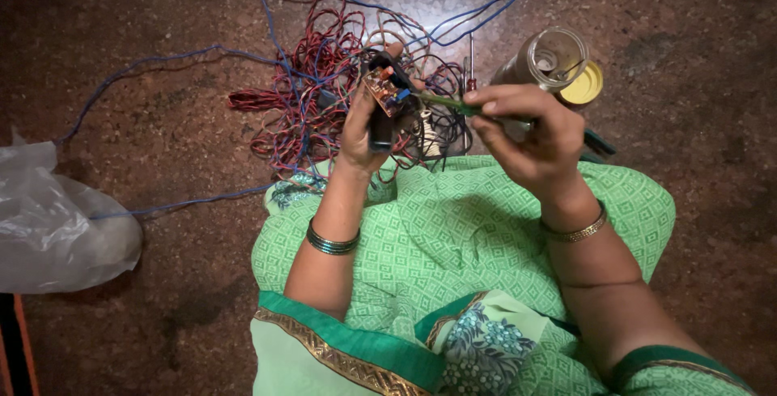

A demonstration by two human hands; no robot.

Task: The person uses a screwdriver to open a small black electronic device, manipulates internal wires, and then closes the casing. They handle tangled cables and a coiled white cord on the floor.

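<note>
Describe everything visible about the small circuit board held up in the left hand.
The small brown circuit board is roughly rectangular, with tiny parts on its face, one blue. It sits tilted on a black casing, gripped by the left hand above the tangled red and blue wires. The thin green-handled tool in the right hand meets its edge.

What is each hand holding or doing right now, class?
Left hand: closed around a small circuit board with a black part.
Right hand: closed on a thin green-handled tool, tip at the board.

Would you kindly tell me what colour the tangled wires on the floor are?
Mostly red, with blue strands: the tangled wires show best in the head view.
</note>
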